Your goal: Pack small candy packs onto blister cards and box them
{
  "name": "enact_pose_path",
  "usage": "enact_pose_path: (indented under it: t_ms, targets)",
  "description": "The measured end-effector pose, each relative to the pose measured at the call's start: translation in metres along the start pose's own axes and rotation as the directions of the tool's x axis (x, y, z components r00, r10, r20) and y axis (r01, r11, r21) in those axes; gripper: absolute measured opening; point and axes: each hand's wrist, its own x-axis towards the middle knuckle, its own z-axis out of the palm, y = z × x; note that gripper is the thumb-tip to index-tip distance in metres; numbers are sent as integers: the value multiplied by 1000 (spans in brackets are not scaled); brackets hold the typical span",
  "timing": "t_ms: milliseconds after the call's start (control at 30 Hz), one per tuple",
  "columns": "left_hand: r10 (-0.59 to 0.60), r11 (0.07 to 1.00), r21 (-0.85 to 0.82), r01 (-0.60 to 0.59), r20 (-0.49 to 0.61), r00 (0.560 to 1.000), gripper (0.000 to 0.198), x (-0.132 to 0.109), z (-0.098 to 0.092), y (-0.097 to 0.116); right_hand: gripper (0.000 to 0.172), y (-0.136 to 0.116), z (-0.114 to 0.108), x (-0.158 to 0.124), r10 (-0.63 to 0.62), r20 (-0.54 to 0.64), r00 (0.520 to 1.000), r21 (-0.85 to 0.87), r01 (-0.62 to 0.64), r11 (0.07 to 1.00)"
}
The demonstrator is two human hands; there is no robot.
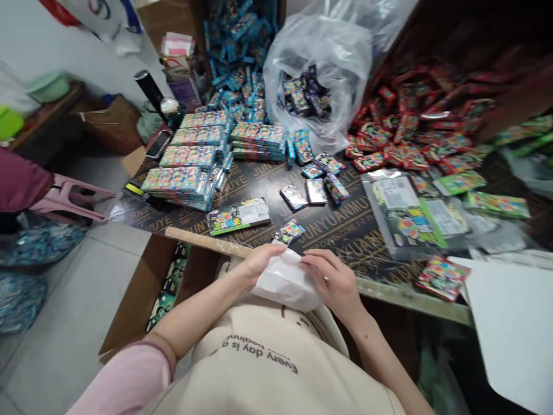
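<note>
Over my lap at the table's front edge, both hands grip a thin white sheet or bag (287, 282); which of the two I cannot tell. My left hand (264, 264) pinches its upper left side, and my right hand (332, 282) pinches the upper right with bent fingers. Just beyond them a small colourful packet (289, 231) lies on the dark printed tabletop (242, 184). Several small boxes sit farther back, among them a white-faced box (317, 191). A flat black and green package (239, 216) lies to the left.
Stacked multipacks (177, 187) stand at the left. A clear plastic bag (319, 46) holds dark packets, beside heaps of blue packets (242, 86) and red packets (406, 127). Clear pouches (401, 213) and a white board (510, 323) are at right. Below left is an open cardboard box (133, 294).
</note>
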Motion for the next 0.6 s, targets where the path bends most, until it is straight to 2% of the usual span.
enact_pose_path:
  t_ms: [100, 200, 333, 533, 600]
  targets:
    - [-98, 993, -65, 103, 73, 992, 21, 4, -6, 0, 18, 2, 1, 2, -81, 34, 996, -45, 82, 996]
    - [-209, 966, -114, 234, 200, 957, 24, 8, -12, 0, 24, 3, 0, 4, -170, 35, 985, -107, 173, 979]
    - [-249, 934, -180, 308, 290, 924, 25, 13, -16, 0, 21, 5, 1, 6, -187, 20, 982, -122, 188, 974]
    - [-284, 920, -203, 335, 244, 927, 26, 9, -15, 3, 25, 1, 4, 3, -155, -10, 988, -32, 155, 987]
    - [-284, 924, -198, 328, 221, 933, 25, 8, -15, 5, 24, 0, 3, 1, -107, -44, 993, 21, 108, 994]
